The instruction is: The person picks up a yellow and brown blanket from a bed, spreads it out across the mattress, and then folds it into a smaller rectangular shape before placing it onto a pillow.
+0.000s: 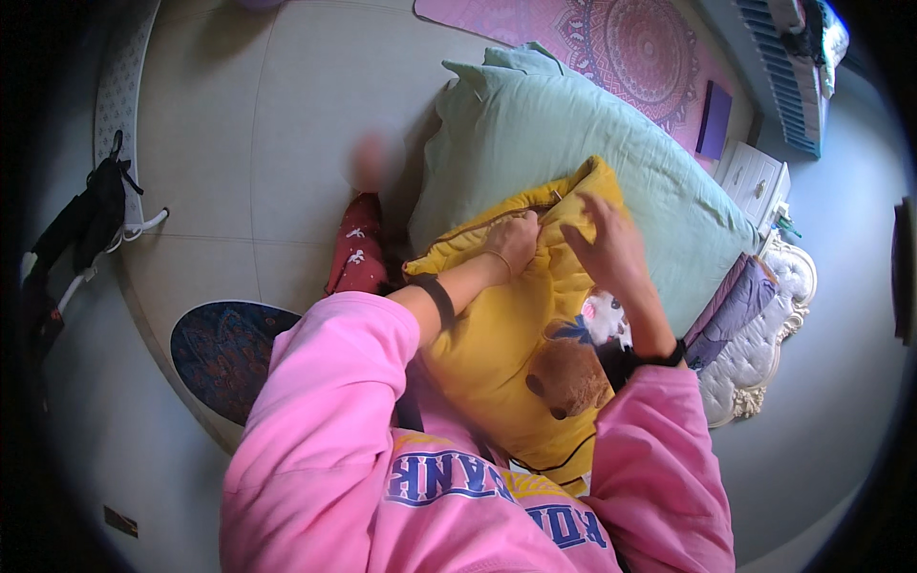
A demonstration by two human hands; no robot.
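Observation:
A yellow padded fabric cover [487,344] with a zip-like seam along its open edge lies across the bed before me. My left hand [513,240] is closed on the fabric just below that edge. Over the right part of the cover hovers my right hand [609,240], its fingers spread and slightly curled, holding nothing that I can see. A brown plush bear head [569,376] and a white plush animal head [603,315] rest on the cover, near my right forearm. A small light tab [557,195] shows at the seam.
The bed has a pale green sheet [516,129] and a white tufted headboard [781,286]; a purple folded quilt [738,301] lies beside it. Beyond are a white nightstand [752,175] and pink patterned rug [645,43]. Leftward are red trousers [354,247] and a dark mat [222,351].

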